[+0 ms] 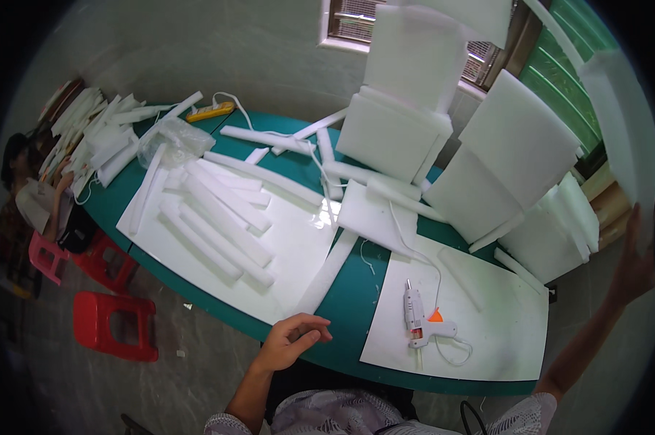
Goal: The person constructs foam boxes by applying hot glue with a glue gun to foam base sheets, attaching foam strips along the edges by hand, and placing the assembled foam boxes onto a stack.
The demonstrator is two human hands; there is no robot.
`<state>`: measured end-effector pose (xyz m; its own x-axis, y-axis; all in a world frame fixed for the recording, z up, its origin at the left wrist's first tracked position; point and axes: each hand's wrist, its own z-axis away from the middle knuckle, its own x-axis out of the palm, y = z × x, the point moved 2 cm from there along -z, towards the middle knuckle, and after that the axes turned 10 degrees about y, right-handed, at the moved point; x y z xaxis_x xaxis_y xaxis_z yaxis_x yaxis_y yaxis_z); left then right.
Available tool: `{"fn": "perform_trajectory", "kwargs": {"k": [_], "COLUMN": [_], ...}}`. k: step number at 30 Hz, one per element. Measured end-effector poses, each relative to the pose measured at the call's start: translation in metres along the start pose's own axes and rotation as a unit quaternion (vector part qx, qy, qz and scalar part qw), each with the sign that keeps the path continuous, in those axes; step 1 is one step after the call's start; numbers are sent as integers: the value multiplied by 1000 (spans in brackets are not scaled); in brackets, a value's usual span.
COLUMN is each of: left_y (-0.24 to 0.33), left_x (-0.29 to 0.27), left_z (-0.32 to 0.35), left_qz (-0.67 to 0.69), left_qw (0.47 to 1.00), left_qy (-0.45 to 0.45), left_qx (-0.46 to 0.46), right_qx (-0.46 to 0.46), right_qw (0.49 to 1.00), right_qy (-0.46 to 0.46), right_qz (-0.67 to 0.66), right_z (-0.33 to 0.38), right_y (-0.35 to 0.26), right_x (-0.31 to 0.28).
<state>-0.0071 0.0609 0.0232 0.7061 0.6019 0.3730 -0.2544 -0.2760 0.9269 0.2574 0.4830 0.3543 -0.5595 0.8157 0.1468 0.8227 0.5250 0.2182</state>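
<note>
My left hand (290,342) hovers at the table's near edge, its fingers loosely bent and apart with nothing in them. Stretched far out to the right, my right hand (631,272) is at the lower edge of a white foam sheet (621,123). Its thumb lies against the sheet, and the other fingers are partly lost at the dark rim. A white hot glue gun (414,312) with an orange trigger and a glue stick at its rear lies on a white board (385,341), between my hands.
Foam strips (219,225) cover another white board (262,304) on the green table (342,341). Foam blocks (396,130) stand stacked by the window. A yellow power strip (210,112) lies at the back. Red stools (99,326) and a seated person (41,196) are at left.
</note>
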Motion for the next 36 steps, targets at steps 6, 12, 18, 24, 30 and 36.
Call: {"fn": "perform_trajectory", "kwargs": {"k": [6,12,18,24,30,36], "left_y": [6,9,12,3,22,16], "left_x": [3,5,12,24,27,33], "left_z": [0,4,3,-7,-4,6], "left_qz": [-28,-29,8,46,-32,-96], "left_qw": [999,999,999,998,989,982], "left_qy": [41,35,-1,27,130,117], "left_qx": [-15,6,46,30,62,112], "right_qx": [106,346,648,607,426,396], "right_qw": [983,866,528,256,352,443], "right_qy": [114,94,-194,-494,-613,-608], "right_qz": [-94,-349,-514,-567,-565,-527], "right_z": [30,80,192,231,213,205], "right_y": [-7,-6,-80,-182,-199,-197], "right_x": [-47,-88,-93,-120,-129,-134]}}
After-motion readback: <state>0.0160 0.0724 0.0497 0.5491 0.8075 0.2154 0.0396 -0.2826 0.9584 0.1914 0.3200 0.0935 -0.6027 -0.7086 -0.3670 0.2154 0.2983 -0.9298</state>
